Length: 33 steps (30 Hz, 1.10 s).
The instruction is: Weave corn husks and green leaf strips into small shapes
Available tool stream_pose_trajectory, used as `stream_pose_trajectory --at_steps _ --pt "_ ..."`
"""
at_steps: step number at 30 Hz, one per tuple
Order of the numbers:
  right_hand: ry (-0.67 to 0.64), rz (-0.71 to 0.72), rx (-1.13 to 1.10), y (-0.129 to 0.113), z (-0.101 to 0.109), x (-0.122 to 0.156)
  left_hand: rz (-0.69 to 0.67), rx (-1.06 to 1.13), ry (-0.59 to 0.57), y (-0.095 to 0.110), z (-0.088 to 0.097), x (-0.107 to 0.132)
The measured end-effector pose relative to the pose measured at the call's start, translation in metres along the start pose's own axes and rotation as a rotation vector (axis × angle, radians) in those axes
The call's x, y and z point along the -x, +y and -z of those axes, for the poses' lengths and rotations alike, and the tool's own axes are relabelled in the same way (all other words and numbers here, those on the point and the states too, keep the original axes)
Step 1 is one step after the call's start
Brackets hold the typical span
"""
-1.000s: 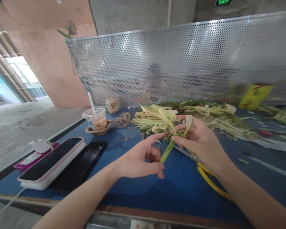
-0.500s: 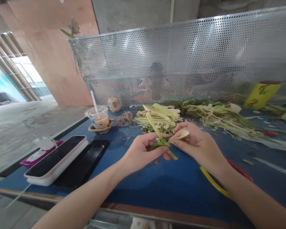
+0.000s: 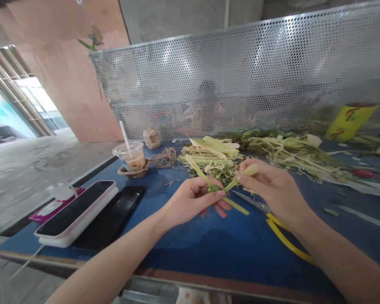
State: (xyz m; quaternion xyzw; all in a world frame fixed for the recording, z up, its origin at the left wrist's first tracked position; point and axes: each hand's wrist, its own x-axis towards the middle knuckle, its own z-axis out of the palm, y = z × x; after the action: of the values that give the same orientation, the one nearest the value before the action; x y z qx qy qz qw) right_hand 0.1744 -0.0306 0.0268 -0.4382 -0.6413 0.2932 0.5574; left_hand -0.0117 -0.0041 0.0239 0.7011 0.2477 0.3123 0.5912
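Observation:
Between thumb and fingers, my left hand (image 3: 193, 198) pinches a small green knot of folded leaf strips (image 3: 214, 188), with pale strip ends sticking out up-left and down-right. My right hand (image 3: 269, 185) grips the free end of another leaf strip (image 3: 232, 184), stretched up and right from the knot. Beneath my right hand lie scissors (image 3: 277, 228) with yellow handles, partly hidden by the wrist. Just beyond my hands is a pile of cut pale-green husk strips (image 3: 213, 147), with small shredded green bits (image 3: 220, 171) at its near side.
At left stand an iced drink cup (image 3: 131, 157), a phone in a pale case (image 3: 77, 211) and a black phone (image 3: 114, 215). Tangled twine (image 3: 165, 158) sits near a twine ball (image 3: 151, 138). Loose husks (image 3: 291, 154), a yellow tube (image 3: 350, 122) and a perforated metal screen (image 3: 240, 76) are beyond; a person sits behind it.
My right hand has moved slightly right and pulled the leaf strip out longer from the knot. More of the scissors now shows. The left hand keeps its pinch.

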Motion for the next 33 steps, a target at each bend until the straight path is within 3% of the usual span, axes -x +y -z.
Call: stream_pose_trajectory --at_steps 2,7,12,15,21,25,29,33 --pt "-0.066 -0.056 -0.099 0.005 -0.005 0.001 -0.008 0.050 0.005 0.000 0.001 0.000" --pt "-0.381 -0.142 -0.383 0.014 -0.025 0.006 -0.045 0.045 0.107 0.004 -0.002 0.000" --pt "-0.217 -0.018 0.077 0.009 -0.030 0.002 -0.018 -0.046 0.121 -0.001 -0.003 0.001" --pt "-0.275 0.076 0.205 0.006 -0.025 -0.001 -0.015 -0.168 0.115 -0.005 -0.003 0.001" --pt "-0.272 -0.030 0.139 0.008 -0.027 0.001 -0.027 -0.406 0.129 -0.003 -0.002 0.003" --pt "-0.296 -0.059 0.102 0.010 -0.028 0.002 -0.045 -0.501 0.254 -0.001 0.006 0.002" --pt "-0.258 -0.139 0.074 0.012 -0.028 0.003 0.019 -0.332 0.287 0.000 0.010 -0.001" --pt "-0.266 -0.189 -0.060 0.014 -0.026 0.002 0.058 -0.084 0.157 0.001 0.010 -0.002"
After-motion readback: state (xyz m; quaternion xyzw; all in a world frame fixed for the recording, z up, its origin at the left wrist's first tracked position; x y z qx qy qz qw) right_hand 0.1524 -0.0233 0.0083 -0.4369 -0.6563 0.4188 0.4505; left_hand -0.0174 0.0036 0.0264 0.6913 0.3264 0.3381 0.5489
